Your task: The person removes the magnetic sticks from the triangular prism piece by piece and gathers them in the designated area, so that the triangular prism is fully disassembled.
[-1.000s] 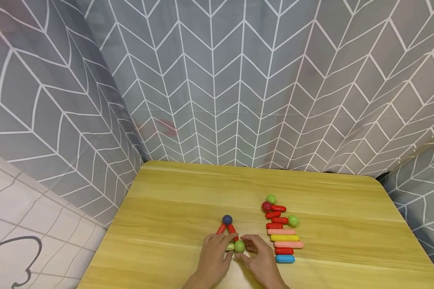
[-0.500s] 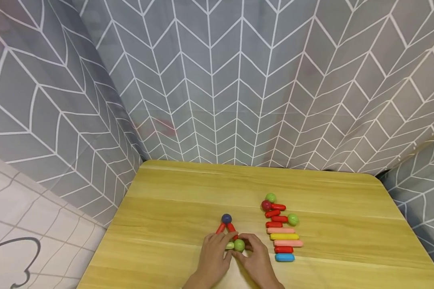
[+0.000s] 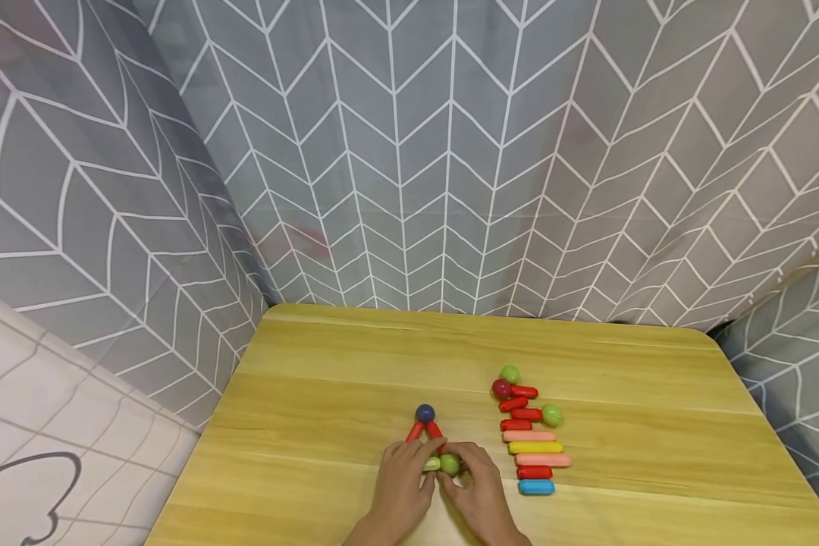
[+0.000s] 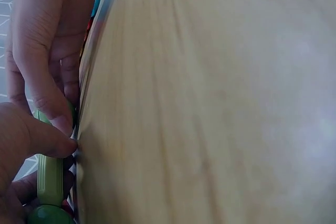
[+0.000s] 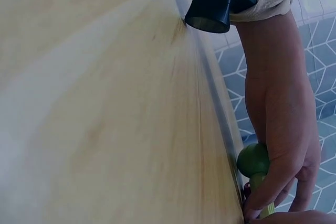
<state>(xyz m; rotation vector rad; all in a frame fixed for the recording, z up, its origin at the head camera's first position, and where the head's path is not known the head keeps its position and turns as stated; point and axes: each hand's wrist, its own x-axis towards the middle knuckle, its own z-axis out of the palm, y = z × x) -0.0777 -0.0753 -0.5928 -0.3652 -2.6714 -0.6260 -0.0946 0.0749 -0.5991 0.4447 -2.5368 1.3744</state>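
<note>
A triangle of toy sticks and balls lies near the table's front, with a dark blue ball at its far corner and two red sticks running down from it. My left hand holds the light green stick along the near side, its thumb across it in the left wrist view. My right hand pinches the green ball at that stick's right end between thumb and fingers. Another green ball, at the stick's other end, sits beside my left palm in the right wrist view; the left hand hides it in the head view.
Right of my hands several loose pieces form a column on the wooden table: a blue stick, pink sticks, a yellow stick, short red sticks, green balls and a crimson ball. Grey patterned curtains hang behind.
My right hand has closed in slightly leftward around the green ball, nearer to my left hand. The left hand keeps its hold, and the column of pieces has stayed put.
</note>
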